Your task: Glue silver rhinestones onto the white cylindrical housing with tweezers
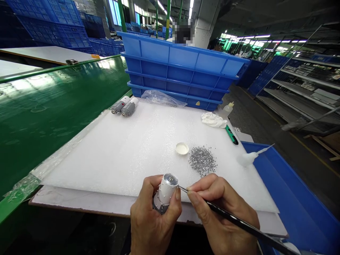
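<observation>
My left hand point(151, 219) is closed around a white-and-grey cylindrical device point(168, 191) with a clear round top and small studs on its side. Between the fingers of my right hand point(223, 209) is a slim black pen-like tool point(239, 224) with a thin metal tip. That tip touches or nearly touches the device just below its rim; exact contact is hard to make out. Beyond both hands lies a heap of small silvery pieces point(202, 160), beside a shallow white dish point(182, 148). My left fingers and thumb hide part of the device.
Two similar devices point(129, 107) lie at the far left of the foam-covered table point(111, 156). Stacked blue crates point(180, 71) stand behind. On the right are a white cloth point(214, 120), a green-and-black cutter point(232, 135), a needle-tipped bottle point(248, 158) and a blue bin point(300, 198).
</observation>
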Tool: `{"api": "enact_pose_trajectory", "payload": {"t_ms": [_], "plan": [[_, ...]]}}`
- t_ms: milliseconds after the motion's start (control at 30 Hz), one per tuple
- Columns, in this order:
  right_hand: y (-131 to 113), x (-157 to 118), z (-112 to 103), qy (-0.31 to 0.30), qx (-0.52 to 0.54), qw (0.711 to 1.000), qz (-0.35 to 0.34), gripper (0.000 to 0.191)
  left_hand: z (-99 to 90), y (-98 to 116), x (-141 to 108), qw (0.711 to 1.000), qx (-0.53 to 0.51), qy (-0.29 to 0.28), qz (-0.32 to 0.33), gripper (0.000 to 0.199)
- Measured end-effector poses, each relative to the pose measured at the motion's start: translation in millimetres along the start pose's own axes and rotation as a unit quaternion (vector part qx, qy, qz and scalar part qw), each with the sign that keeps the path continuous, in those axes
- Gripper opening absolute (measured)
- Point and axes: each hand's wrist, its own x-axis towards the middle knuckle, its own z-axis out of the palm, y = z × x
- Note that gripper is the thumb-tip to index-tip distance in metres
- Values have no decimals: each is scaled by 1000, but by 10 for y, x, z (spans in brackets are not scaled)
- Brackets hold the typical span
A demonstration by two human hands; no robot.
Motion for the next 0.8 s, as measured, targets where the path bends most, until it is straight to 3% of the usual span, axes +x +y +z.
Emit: {"api": "enact_pose_trajectory", "payload": {"t_ms": [300, 433, 600, 700, 800], "plan": [[-30, 80, -105, -69, -35, 997, -27, 17, 28, -17, 33, 1000, -14, 14, 7, 10], [-42, 93, -77, -56, -17, 998, -26, 16, 43, -11, 45, 1000, -20, 8, -4, 9], [-62, 137, -80, -39, -9, 999, -21, 17, 16, 10, 68, 995, -67, -26, -63, 13], [-48, 144, -145, -44, 12, 998, -42, 17, -41, 55, 94, 970, -170, -101, -140, 24], [-13, 119, -217, -54, 36, 996, -63, 19, -103, 127, 117, 900, -289, -195, -262, 31]]}}
